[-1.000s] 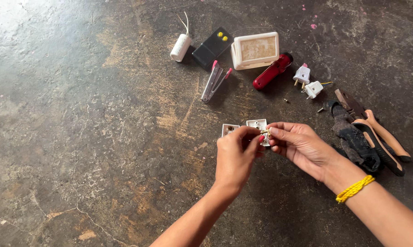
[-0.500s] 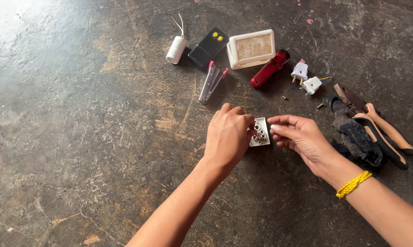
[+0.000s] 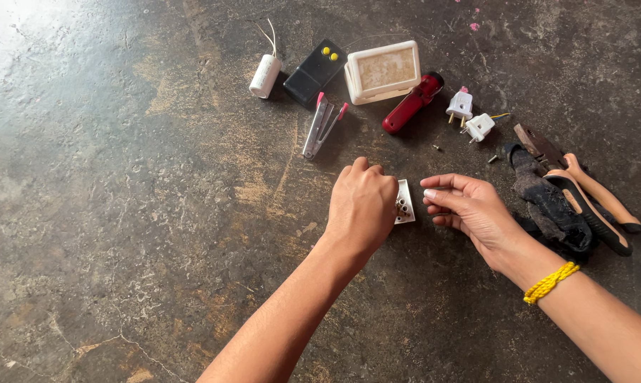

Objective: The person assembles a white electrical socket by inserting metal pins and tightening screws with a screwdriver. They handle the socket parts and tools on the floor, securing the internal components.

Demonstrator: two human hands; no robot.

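Your left hand (image 3: 363, 206) is curled around a small white socket piece (image 3: 404, 203). Your right hand (image 3: 469, 211) sits just beside it, fingers loosely bent, holding nothing.

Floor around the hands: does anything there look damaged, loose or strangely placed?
Yes. The small white socket part under the left hand is opened, its metal contacts bare. Two tiny screws lie loose on the floor near the white plugs. The right hand is beside the part; whether it touches it is unclear.
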